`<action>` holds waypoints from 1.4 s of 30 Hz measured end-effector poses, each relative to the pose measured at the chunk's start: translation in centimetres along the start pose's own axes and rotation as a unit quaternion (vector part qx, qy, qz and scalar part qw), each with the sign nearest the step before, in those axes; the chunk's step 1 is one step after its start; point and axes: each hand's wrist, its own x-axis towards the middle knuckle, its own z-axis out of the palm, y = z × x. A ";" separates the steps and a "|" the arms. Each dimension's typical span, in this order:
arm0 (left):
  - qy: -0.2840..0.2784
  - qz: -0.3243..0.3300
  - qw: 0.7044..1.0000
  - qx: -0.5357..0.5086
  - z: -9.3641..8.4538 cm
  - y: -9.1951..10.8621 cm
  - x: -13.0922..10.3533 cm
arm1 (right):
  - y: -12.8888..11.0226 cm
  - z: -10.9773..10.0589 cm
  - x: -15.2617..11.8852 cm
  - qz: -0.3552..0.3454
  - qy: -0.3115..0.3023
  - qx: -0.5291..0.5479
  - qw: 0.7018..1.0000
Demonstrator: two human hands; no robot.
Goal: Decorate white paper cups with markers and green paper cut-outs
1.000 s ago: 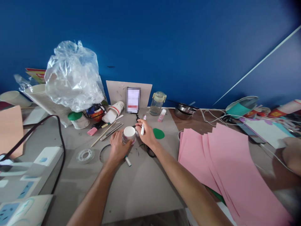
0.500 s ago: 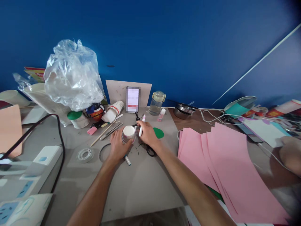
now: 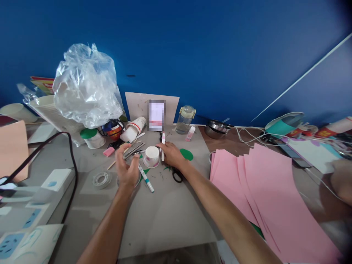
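Note:
A small white paper cup (image 3: 151,155) stands on the grey table between my two hands. To its left, my left hand (image 3: 127,168) is open, its thumb and fingers apart and nothing between them. My right hand (image 3: 172,157) is closed on a white marker pen with pink markings (image 3: 163,141), held upright just right of the cup. Another marker, white with a teal end (image 3: 147,179), lies in front of the cup beside green paper scraps (image 3: 144,175). Black scissor handles (image 3: 177,175) show below my right wrist; the blades are hidden. A green paper disc (image 3: 186,154) lies past my right hand.
Pink paper sheets (image 3: 264,183) cover the right side. Behind stand a phone (image 3: 156,115), a glass jar (image 3: 185,121) and a glue stick (image 3: 190,134). A tape roll (image 3: 101,179), power strip (image 3: 55,181) and black cable (image 3: 73,165) lie left. Another person's hand (image 3: 341,179) is far right.
My left hand has let go of the paper cup and moved left, its fingers now apart. The cup stands by itself. My right hand still holds the marker, now more upright.

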 end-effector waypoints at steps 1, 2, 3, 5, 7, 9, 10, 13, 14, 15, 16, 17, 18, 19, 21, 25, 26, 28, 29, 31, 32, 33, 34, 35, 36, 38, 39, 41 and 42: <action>0.005 0.016 1.000 0.005 0.0 0.1 0.0 | 0.1 0.1 -0.1 0.000 0.007 0.013 1.000; 0.005 0.031 0.999 0.015 0.0 0.2 -0.1 | 0.1 0.2 -0.1 0.001 0.019 0.032 0.999; 0.005 0.046 0.999 0.026 0.0 0.4 -0.1 | 0.2 0.2 -0.1 0.003 0.033 0.056 0.998; -0.001 0.077 0.996 0.050 -0.1 0.9 -0.2 | 0.4 0.0 -0.1 0.019 0.069 0.097 0.993; -0.009 0.121 0.990 0.067 -0.2 1.5 -0.4 | 0.4 -0.8 -0.3 0.044 0.111 0.112 0.987; -0.031 0.173 0.982 0.074 -0.3 2.2 -0.6 | -0.1 -2.4 -1.0 0.063 0.163 0.127 0.976; -0.049 0.195 0.977 0.073 -0.2 2.6 -0.8 | -0.5 -3.4 -1.5 0.065 0.213 0.164 0.961; -0.133 0.222 0.964 0.055 0.0 3.8 -1.3 | -2.6 -6.0 -3.4 0.002 0.234 0.244 0.941; -0.165 0.223 0.960 0.041 0.1 4.2 -1.4 | -3.3 -6.6 -4.1 -0.029 0.210 0.254 0.944; -0.196 0.216 0.956 0.028 0.1 4.4 -1.6 | -4.1 -7.0 -4.7 -0.059 0.186 0.258 0.946; -0.220 0.203 0.954 0.019 0.2 4.6 -1.7 | -4.8 -7.1 -5.1 -0.080 0.173 0.259 0.947; -0.239 0.183 0.954 0.011 0.2 4.6 -1.8 | -5.4 -7.0 -5.4 -0.088 0.173 0.262 0.945; -0.250 0.156 0.955 0.003 0.3 4.6 -1.9 | -5.8 -6.8 -5.6 -0.085 0.181 0.268 0.942; -0.255 0.127 0.959 -0.009 0.4 4.5 -2.0 | -6.2 -6.5 -5.6 -0.076 0.187 0.274 0.940; -0.254 0.068 0.964 -0.043 0.5 4.2 -2.1 | -6.7 -5.8 -5.4 -0.056 0.206 0.284 0.935; -0.226 -0.094 0.953 -0.178 0.9 4.4 -1.9 | -6.9 -5.3 -4.9 -0.023 0.249 0.301 0.920; -0.212 -0.145 0.938 -0.231 0.9 4.5 -1.7 | -7.0 -5.3 -4.9 -0.015 0.263 0.321 0.910; -0.182 -0.236 0.892 -0.341 0.9 4.7 -1.2 | -7.1 -5.2 -5.2 -0.019 0.286 0.368 0.884; -0.167 -0.272 0.865 -0.387 0.8 4.7 -0.8 | -7.2 -5.1 -5.4 -0.037 0.291 0.385 0.875; -0.135 -0.325 0.819 -0.453 0.5 4.5 -0.2 | -7.6 -5.0 -5.9 -0.100 0.288 0.380 0.873; -0.122 -0.345 0.802 -0.473 0.4 4.3 0.1 | -7.9 -4.8 -6.1 -0.132 0.287 0.362 0.877; -0.112 -0.360 0.788 -0.487 0.3 4.1 0.3 | -8.3 -4.7 -6.3 -0.158 0.289 0.340 0.881; -0.105 -0.371 0.778 -0.496 0.2 4.0 0.5 | -8.6 -4.6 -6.4 -0.173 0.294 0.321 0.884; -0.102 -0.380 0.771 -0.501 0.1 3.8 0.6 | -8.9 -4.5 -6.5 -0.179 0.299 0.305 0.886; -0.102 -0.386 0.768 -0.501 0.1 3.8 0.6 | -9.1 -4.3 -6.5 -0.179 0.303 0.295 0.888; -0.100 -0.391 0.771 -0.492 0.1 3.8 0.6 | -9.4 -4.0 -6.4 -0.178 0.306 0.281 0.892; -0.099 -0.392 0.776 -0.484 0.1 3.9 0.5 | -9.5 -3.9 -6.3 -0.179 0.305 0.275 0.894; -0.096 -0.394 0.786 -0.467 0.2 4.2 0.4 | -9.4 -3.6 -6.0 -0.175 0.307 0.267 0.897; -0.096 -0.395 0.789 -0.461 0.2 4.4 0.3 | -9.3 -3.5 -5.9 -0.171 0.308 0.268 0.897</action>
